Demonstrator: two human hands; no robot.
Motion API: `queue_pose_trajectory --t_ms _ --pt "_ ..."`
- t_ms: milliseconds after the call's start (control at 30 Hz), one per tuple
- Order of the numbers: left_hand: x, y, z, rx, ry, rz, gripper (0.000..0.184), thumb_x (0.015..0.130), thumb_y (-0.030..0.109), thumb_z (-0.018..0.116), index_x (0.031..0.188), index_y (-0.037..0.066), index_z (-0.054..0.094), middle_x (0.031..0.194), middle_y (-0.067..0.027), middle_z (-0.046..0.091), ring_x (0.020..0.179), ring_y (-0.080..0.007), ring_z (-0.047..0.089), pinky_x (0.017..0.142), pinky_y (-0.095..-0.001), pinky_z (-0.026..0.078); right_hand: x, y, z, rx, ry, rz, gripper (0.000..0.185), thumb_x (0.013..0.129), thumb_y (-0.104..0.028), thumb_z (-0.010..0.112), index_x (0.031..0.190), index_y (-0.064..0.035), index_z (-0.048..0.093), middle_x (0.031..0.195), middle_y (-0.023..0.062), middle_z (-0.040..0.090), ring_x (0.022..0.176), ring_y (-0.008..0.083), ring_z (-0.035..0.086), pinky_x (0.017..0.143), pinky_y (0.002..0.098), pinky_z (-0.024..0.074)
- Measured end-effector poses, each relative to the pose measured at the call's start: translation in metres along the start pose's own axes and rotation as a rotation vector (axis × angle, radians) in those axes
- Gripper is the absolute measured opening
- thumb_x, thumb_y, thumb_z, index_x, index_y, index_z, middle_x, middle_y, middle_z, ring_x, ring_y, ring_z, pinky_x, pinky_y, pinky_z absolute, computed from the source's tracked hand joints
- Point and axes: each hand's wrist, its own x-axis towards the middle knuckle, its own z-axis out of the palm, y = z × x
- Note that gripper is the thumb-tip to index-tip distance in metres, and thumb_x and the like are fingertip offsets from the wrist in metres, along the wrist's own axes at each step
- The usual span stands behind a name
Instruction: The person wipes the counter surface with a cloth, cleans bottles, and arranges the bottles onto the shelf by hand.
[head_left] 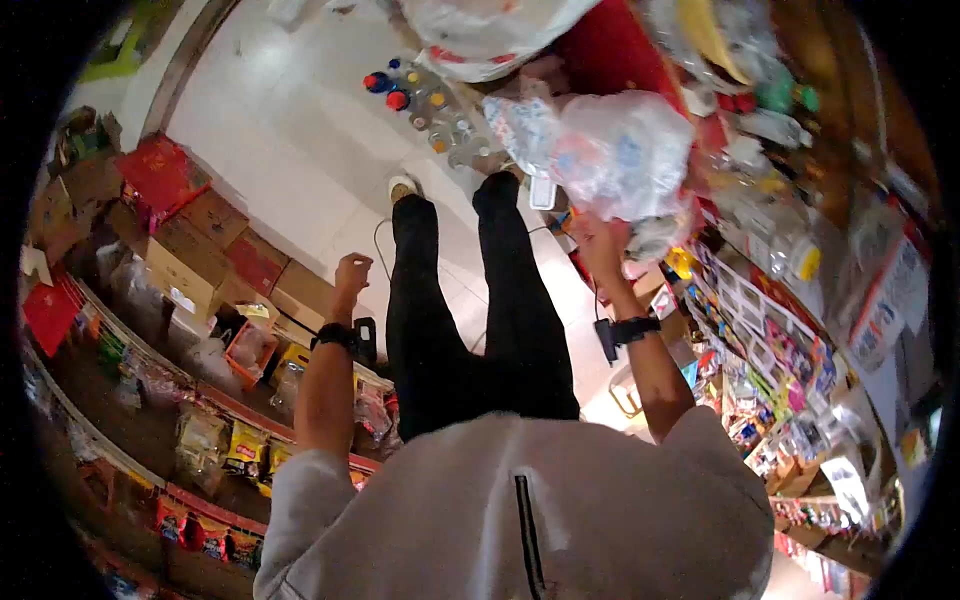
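My right hand (600, 245) is reaching forward and meeting the near edge of a white plastic bag (635, 145). The bag is bulging, and its thin plastic is letting red and blue patches show. My fingers are partly disappearing against it, so I cannot tell whether I am gripping it or only touching it. A flowered bag (520, 130) is lying against its left side, and a red panel (630, 50) is standing just beyond. A larger white bag (490, 35) is sitting farther ahead.

My left hand (352, 273) is hanging beside my left leg, holding nothing, its fingers loosely bent and apart. I am wearing a dark band on each wrist. Near that hand, cardboard boxes (185, 270) are lining the left side, with a red box (160, 175) among them. Closer to me, shelves are carrying yellow packets (245, 445) and red packets (205, 530).

My legs, in dark trousers (420, 290), are standing on the pale floor (290, 150). Ahead of my feet, clear bottles (440, 125) are clustering, some showing red or blue caps. To my right, a white rack (755, 310) is running past my forearm.
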Motion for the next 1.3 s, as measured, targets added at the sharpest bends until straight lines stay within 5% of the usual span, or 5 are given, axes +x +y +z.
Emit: queue_pose_trajectory --t_ms 300,367,500,967,1300 --pt "0.140 0.016 0.093 0.258 -0.117 0.244 0.025 0.084 0.018 0.064 0.107 0.011 0.068 0.091 -0.0166 0.072 0.079 -0.0296 0.071 0.075 -0.0431 0.057 0.104 0.018 0.316 0.188 -0.246 0.321 0.075 0.079 -0.035 0.081 0.136 -0.0031 0.045 0.117 0.0236 0.067 0.109 0.0400 0.064 0.093 0.0449 0.0511" --pt "0.157 0.020 0.127 0.304 -0.105 0.238 0.026 0.083 0.020 0.064 0.107 0.011 0.068 0.096 -0.0178 0.073 0.087 -0.0340 0.071 0.082 -0.0453 0.055 0.133 0.031 0.359 0.088 -0.108 0.271 0.081 0.077 -0.036 0.083 0.139 -0.0035 0.041 0.116 0.0217 0.065 0.081 0.0285 0.070 0.073 0.0374 0.0562" --pt "0.198 0.015 0.184 0.281 -0.134 0.246 0.017 0.083 0.022 0.066 0.097 0.012 0.068 0.096 -0.0182 0.071 0.096 -0.0405 0.067 0.085 -0.0486 0.055 0.179 0.006 0.373 -0.103 0.158 -0.020 0.074 0.074 -0.031 0.083 0.133 -0.0020 0.048 0.116 0.0268 0.064 0.111 0.0439 0.060 0.096 0.0483 0.0471" --pt "0.176 -0.002 0.182 0.141 -0.216 0.170 0.019 0.084 0.021 0.064 0.099 0.010 0.067 0.102 -0.0193 0.071 0.096 -0.0406 0.067 0.088 -0.0481 0.054 0.237 -0.020 0.370 -0.696 -0.371 -0.079 0.021 0.081 -0.013 0.064 0.094 0.0008 0.073 0.098 0.0253 0.070 0.094 0.0400 0.070 0.080 0.0489 0.0574" --pt "0.082 0.065 0.092 0.479 -0.130 0.641 0.079 0.071 0.020 0.084 0.136 0.006 0.042 0.127 -0.0184 0.057 0.115 -0.0390 0.057 0.094 -0.0475 0.051 0.149 -0.059 0.242 -0.571 -0.597 -0.310 0.031 0.082 -0.026 0.066 0.079 0.0047 0.069 0.081 0.0282 0.067 0.079 0.0460 0.067 0.075 0.0527 0.0533"
